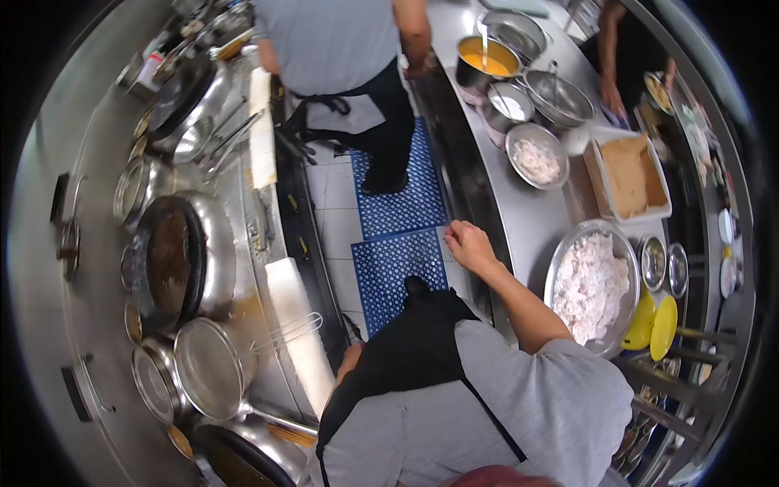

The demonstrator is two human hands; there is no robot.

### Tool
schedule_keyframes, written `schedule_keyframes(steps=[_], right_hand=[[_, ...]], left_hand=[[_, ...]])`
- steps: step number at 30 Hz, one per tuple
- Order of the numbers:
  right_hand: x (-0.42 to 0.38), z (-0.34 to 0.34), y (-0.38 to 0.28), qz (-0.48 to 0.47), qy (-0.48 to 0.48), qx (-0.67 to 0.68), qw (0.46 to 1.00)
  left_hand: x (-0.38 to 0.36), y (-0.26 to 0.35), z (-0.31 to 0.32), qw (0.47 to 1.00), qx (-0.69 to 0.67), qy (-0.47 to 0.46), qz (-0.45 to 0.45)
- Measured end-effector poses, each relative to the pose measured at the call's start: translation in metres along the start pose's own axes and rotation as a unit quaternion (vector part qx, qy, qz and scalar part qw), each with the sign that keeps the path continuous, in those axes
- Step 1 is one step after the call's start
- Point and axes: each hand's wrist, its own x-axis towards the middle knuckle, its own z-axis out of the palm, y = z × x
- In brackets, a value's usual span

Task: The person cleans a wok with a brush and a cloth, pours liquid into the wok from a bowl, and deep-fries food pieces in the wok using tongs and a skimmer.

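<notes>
My right hand (469, 243) hangs over the floor beside the right counter's edge, its fingers curled in. I cannot make out anything in it. Low by the front edge of the left cooking range is my left hand (350, 359), partly hidden by my body, so its fingers do not show clearly. On the range nearest to it rest a wire-handled strainer (209, 369) and a white cloth strip (296, 325). A large metal bowl of white-coated pieces (592, 280) stands on the right counter, beyond my right forearm.
A wok (170, 260) holds dark liquid on the range. Another person (341, 49) stands ahead in the aisle, on blue mats (398, 195). The right counter bears a pot of orange liquid (487, 61) and a crumb-filled bin (629, 174). A co-worker's hand (613, 97) is across it.
</notes>
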Motion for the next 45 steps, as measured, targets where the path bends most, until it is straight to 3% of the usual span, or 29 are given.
schedule_keyframes(steps=[3,5,7,9,13,15,18,21,22,29,33,37,40,43,45], right_hand=[[-0.018,-0.002,-0.001,0.025,-0.011,0.020,0.999],[-0.032,-0.002,0.005,0.021,-0.009,0.018,1.000],[-0.046,-0.010,-0.004,0.029,0.003,0.015,0.999],[-0.066,-0.022,-0.012,0.035,0.014,0.012,0.999],[-0.110,-0.050,-0.023,0.014,0.101,-0.147,0.984],[-0.128,-0.077,-0.025,-0.015,0.149,-0.337,0.929],[-0.148,-0.093,-0.004,0.065,0.173,-0.424,0.887],[-0.159,-0.103,0.010,0.081,0.191,-0.421,0.883],[-0.160,-0.105,0.012,0.062,0.157,-0.451,0.877],[-0.135,-0.112,0.022,0.056,0.211,-0.433,0.875],[-0.090,-0.072,-0.007,-0.018,0.236,-0.160,0.958],[-0.051,-0.027,0.015,0.020,0.178,-0.138,0.974],[-0.036,-0.020,0.031,0.041,0.148,-0.183,0.971],[-0.018,-0.026,0.032,0.093,0.118,-0.121,0.981],[-0.001,-0.017,0.036,0.066,0.086,-0.117,0.987]], left_hand=[[0.033,0.000,-0.012,0.999,0.017,0.010,0.038],[0.075,0.007,-0.017,0.990,0.109,-0.087,0.003],[0.069,0.035,-0.036,0.983,0.114,-0.075,0.126],[0.055,0.075,-0.049,0.979,0.119,-0.070,0.152],[0.058,0.102,-0.039,0.963,0.119,-0.081,0.229],[0.057,0.114,-0.029,0.959,0.112,-0.103,0.237],[0.034,0.139,-0.027,0.956,0.115,-0.115,0.245],[0.048,0.136,-0.002,0.951,0.083,-0.115,0.276],[0.045,0.135,0.003,0.948,0.063,-0.101,0.294],[0.037,0.111,0.022,0.947,0.082,-0.092,0.297],[0.038,0.085,0.011,0.960,0.061,-0.092,0.257],[0.030,0.081,-0.024,0.976,0.092,-0.051,0.191],[0.023,0.083,-0.040,0.984,0.082,-0.017,0.157],[0.002,0.095,-0.050,0.992,0.052,0.034,0.112],[-0.003,0.091,-0.051,0.992,0.091,0.005,0.084]])
